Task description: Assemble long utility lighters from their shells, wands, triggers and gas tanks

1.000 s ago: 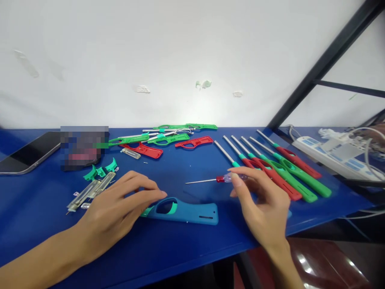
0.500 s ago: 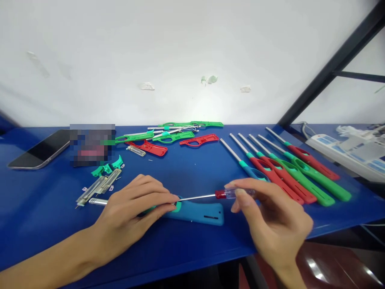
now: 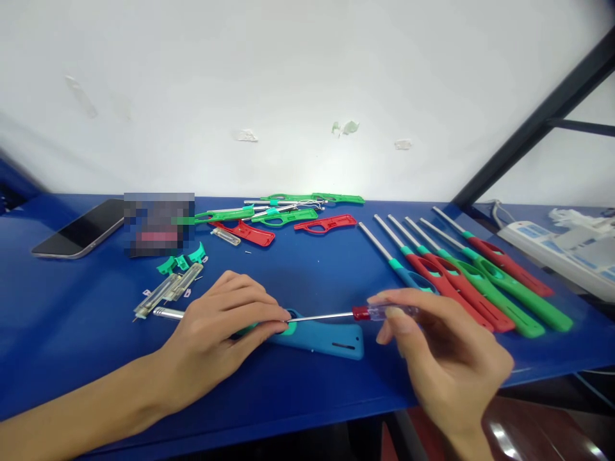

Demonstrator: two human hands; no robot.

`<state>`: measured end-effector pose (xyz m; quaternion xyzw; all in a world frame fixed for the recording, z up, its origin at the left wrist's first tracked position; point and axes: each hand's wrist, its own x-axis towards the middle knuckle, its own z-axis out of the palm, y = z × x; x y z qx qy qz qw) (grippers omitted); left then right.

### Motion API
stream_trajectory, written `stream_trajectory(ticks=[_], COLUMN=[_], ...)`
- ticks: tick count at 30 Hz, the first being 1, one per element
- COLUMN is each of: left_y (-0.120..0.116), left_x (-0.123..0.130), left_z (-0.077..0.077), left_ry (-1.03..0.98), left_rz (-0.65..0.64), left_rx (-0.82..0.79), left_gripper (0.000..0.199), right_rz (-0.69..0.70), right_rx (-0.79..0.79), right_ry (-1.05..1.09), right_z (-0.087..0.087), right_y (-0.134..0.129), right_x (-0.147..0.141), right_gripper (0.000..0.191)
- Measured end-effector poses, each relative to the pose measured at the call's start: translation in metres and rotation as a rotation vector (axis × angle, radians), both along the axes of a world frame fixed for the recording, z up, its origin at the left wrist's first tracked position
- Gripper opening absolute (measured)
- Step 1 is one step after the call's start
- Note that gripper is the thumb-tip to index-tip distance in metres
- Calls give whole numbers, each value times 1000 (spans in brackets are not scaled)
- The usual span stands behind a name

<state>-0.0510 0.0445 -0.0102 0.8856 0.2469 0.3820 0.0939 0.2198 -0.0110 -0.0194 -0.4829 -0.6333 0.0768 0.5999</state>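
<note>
A blue long-necked lighter (image 3: 327, 338) lies across the table near its front, its metal tube pointing left. My left hand (image 3: 230, 320) is closed over the lighter's middle, with thumb and forefinger by its green trigger. In my right hand (image 3: 432, 339) is a screwdriver (image 3: 361, 313) with a red and clear handle, pinched between thumb and fingers. Its shaft points left and its tip meets my left fingertips at the trigger; the exact contact is hidden.
Several red, green and blue lighters (image 3: 461, 288) lie at the right, beside a white power strip (image 3: 552, 250). Green and red shell halves (image 3: 327, 223) lie at the back. Clear fuel tanks (image 3: 166, 291), green triggers (image 3: 181, 262) and a phone (image 3: 81, 229) are at the left.
The whole view has shifted slightly, so things appear further right. Both hands keep their hold on the lighter and the screwdriver.
</note>
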Motion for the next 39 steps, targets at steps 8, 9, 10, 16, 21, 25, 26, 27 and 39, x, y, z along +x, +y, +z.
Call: stream_trajectory(ticks=[8, 9, 10, 16, 21, 25, 26, 27, 39], left_y=[1, 1, 1, -1, -3, -4, -4, -5, -12], left_x=[0, 0, 0, -1, -1, 1, 2, 4, 69], left_z=[-2, -2, -2, 0, 2, 1, 1, 0, 4], left_ry=[-18, -18, -17, 5, 5, 24, 25, 22, 18], left_rz=[-11, -18, -21, -6, 1, -5, -8, -10, -83], left_rx=[33, 47, 65, 136, 144, 127, 128, 129, 74], left_gripper=[12, 12, 12, 13, 13, 15, 15, 15, 21], right_rz=[15, 16, 15, -20, 9, 57, 69, 83, -2], right_rx=[45, 52, 54, 61, 88, 165, 174, 179, 228], right_ry=[-31, -40, -48, -76, -126, -128, -119, -105, 52], right_z=[3, 3, 4, 5, 4, 5, 5, 5, 28], right_y=[3, 4, 5, 6, 5, 7, 8, 8, -8], right_x=[0, 1, 1, 1, 4, 4, 4, 4, 17], right_gripper=[9, 8, 7, 6, 8, 10, 10, 10, 14])
